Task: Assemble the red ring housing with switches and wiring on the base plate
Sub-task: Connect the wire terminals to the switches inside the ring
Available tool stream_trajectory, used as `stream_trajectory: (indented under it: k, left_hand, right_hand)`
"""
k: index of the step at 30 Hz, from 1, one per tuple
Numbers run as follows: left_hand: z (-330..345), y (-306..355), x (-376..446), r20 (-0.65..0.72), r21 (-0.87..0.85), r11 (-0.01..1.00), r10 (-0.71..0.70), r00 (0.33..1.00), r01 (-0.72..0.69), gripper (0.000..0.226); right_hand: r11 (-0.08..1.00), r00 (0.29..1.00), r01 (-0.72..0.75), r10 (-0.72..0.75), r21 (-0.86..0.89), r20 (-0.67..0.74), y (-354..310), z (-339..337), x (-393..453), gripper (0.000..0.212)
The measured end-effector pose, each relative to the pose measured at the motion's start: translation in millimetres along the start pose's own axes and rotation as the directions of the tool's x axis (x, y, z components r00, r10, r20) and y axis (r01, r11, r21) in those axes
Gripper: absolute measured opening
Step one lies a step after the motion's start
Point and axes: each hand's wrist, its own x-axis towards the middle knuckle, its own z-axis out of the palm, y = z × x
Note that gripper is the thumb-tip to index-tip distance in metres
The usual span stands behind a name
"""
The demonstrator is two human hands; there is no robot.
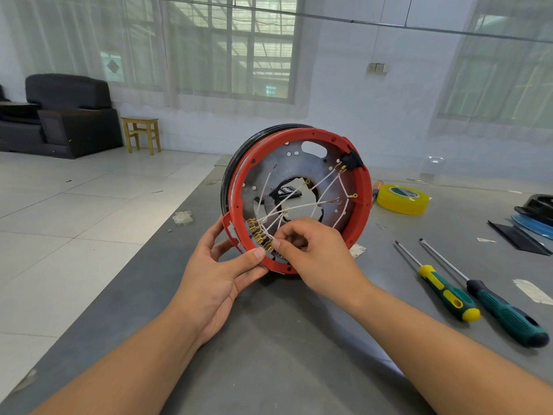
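Head view, my left hand (223,275): thumb and fingers grip the red ring housing (357,205) rim, steadying it upright.
My right hand (311,253): fingertips pinch a white wire (294,208) by the brass terminals (258,232).

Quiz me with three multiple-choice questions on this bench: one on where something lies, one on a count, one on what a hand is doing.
1. The yellow tape roll lies where?
A. right of the red ring
B. inside it
C. on the stool

2. How many screwdrivers?
A. one
B. two
C. four

3. The right hand is:
A. flat on the table
B. holding a screwdriver
C. pinching a white wire

Answers: 1 A, it sits on the table beyond the ring's right edge. 2 B, two lie side by side. 3 C, its fingertips close on the wire by the brass terminals.
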Motion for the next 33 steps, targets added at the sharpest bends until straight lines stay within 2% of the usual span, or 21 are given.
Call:
stream_trajectory:
  k: [8, 13, 17, 29, 33]
  left_hand:
    - [3, 1, -3, 0.038, 0.080, 0.997, -0.003, 0.999, 0.000, 0.102]
    - [3, 3, -2, 0.021, 0.164, 0.986, -0.004, 1.000, 0.000, 0.105]
    - [-4, 12, 1, 0.058, 0.159, 0.987, -0.027, 0.998, 0.017, 0.078]
    - [-12, 10, 5, 0.025, 0.114, 0.991, -0.073, 0.997, 0.070, 0.095]
    - [-14, 8, 6, 0.022, 0.121, 0.991, -0.055, 0.998, 0.052, 0.092]
  right_hand:
    - [0.993, 0.987, 0.122, -0.122, -0.008, -0.100, -7, 6, -6, 0.001]
    - [0.992, 0.991, 0.125, -0.126, -0.029, -0.055, -5, 3, -4, 0.002]
    - [0.988, 0.989, 0.143, -0.145, -0.051, -0.034, -3, 2, -3, 0.003]
    - [0.959, 0.974, 0.227, -0.221, -0.167, 0.053, 3, 1, -3, 0.006]
    - [0.952, 0.969, 0.243, -0.231, -0.185, 0.085, 1, -2, -1, 0.008]
